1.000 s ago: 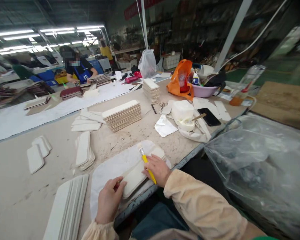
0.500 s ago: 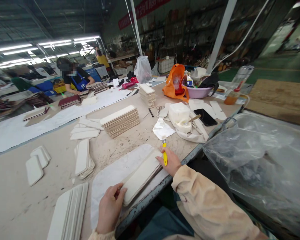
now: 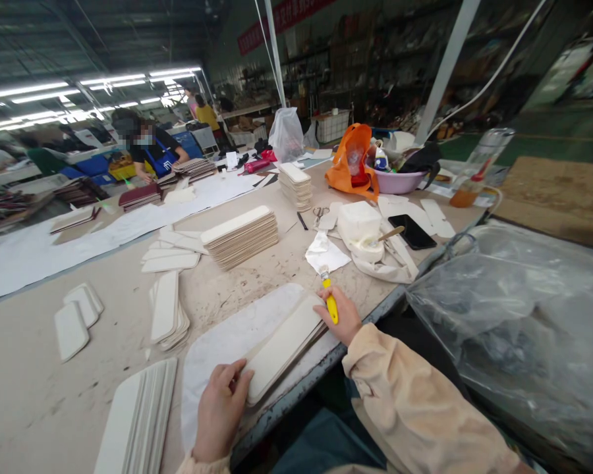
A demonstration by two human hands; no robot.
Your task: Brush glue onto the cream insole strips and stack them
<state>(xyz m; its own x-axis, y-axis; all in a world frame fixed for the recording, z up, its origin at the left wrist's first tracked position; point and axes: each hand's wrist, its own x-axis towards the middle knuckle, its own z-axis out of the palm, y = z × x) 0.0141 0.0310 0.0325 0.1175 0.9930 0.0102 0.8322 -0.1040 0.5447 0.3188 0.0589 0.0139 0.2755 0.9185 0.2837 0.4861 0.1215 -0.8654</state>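
The right hand (image 3: 344, 316), clasping a brush (image 3: 331, 306), has moved up the round-cornered board (image 3: 287, 349); left hand (image 3: 222, 408) pinches it; creased paper (image 3: 328, 251) beyond.

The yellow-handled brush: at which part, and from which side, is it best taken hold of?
Probably best by the yellow handle, coming from the person's side, where the right hand holds it. The slim handle points back toward the person, while the metal collar and bristles point away, toward the white paper.
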